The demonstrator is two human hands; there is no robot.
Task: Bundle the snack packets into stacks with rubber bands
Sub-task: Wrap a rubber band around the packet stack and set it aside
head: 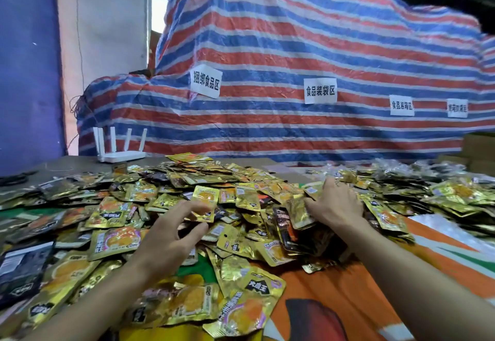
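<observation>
I see a big pile of snack packets [150, 193] that covers most of the table, mostly gold foil ones with some dark ones mixed in. They lie loose, in all directions, on a printed cloth [334, 281] with orange and green parts.

My left hand [171, 236] hovers over the middle of the pile. Its fingers are spread and only a little bent, and it holds nothing. The fingertips are just beside one gold packet [205, 197] that stands up a bit from the others.

My right hand [337, 204] is further to the right. It grips a stack of packets [300, 213] standing on their edges on the pile, with the thumb on the near side and the fingers around the far side (how many packets, I cannot tell).

Behind the table hangs a striped tarp [294, 45] in red, blue and white with white paper signs [205, 80] on it. A white router [120, 151] stands at the far left edge of the table.
</observation>
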